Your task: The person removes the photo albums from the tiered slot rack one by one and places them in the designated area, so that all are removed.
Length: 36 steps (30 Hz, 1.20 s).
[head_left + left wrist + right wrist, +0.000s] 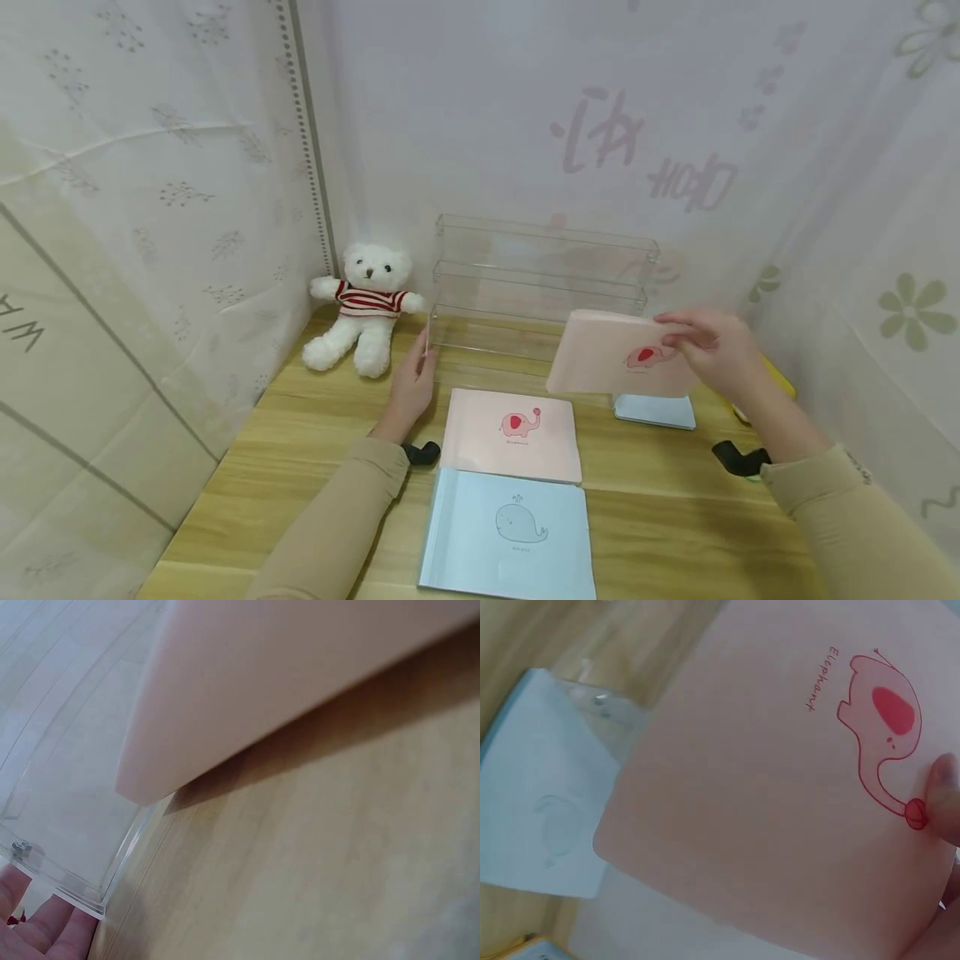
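My right hand [712,346] pinches a pink notebook [592,358] with a red elephant on its cover, thumb on the front near the elephant's trunk. The notebook is held tilted in front of a clear tiered rack [540,292], close to its lower right part. At the rack's lower left end my left hand [412,387] grips the side edge, fingers [52,922] around the clear plastic. Nearer me, another pink elephant notebook [480,442] lies flat, with a light blue whale notebook [465,533] just below it.
A white teddy bear [371,308] in a striped sweater sits left of the rack. Partly behind the held notebook, another light blue notebook [660,412] lies by the rack's right end. Something yellow [780,381] shows behind my right forearm. Patterned curtains [487,108] surround the wooden table [660,517].
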Available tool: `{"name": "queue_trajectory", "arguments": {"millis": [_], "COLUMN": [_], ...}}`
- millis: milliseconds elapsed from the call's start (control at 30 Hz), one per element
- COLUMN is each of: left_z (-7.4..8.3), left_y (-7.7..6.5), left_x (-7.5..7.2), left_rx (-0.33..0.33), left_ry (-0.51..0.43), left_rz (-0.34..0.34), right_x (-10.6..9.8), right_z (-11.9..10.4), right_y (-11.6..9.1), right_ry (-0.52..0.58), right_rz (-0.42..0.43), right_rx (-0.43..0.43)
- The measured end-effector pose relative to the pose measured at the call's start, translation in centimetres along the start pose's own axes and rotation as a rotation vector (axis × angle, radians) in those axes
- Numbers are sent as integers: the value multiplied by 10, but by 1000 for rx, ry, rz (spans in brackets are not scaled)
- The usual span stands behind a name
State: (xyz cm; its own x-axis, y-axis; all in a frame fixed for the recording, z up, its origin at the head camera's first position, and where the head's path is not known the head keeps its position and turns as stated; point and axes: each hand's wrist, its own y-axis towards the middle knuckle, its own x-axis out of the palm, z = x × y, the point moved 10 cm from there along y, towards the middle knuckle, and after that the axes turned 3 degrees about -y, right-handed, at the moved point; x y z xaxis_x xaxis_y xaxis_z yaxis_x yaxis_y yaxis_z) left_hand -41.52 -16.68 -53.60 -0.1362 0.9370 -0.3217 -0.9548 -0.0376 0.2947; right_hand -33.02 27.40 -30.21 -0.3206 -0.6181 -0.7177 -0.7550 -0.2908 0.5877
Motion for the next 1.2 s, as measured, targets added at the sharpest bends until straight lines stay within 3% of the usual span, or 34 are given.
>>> {"name": "queue_trajectory", "arguments": {"millis": [333,567,833,1200], "left_z": [-2,-1,0,0], "left_y": [1,-2,-1,0], "left_x": [-8,-7,-8,1], "left_rx": [32,-12,-9,8], "left_ry": [32,-2,-10,-7], "left_rz": [59,2,15,-10], "right_x": [18,31,48,58], "right_z": [43,70,97,109], "right_y": [-50,-75,-102,-117], "right_ry": [-14,-46,-10,-98], "right_rz": [-212,-362,-494,-490], "right_rx": [152,276,408,372]}}
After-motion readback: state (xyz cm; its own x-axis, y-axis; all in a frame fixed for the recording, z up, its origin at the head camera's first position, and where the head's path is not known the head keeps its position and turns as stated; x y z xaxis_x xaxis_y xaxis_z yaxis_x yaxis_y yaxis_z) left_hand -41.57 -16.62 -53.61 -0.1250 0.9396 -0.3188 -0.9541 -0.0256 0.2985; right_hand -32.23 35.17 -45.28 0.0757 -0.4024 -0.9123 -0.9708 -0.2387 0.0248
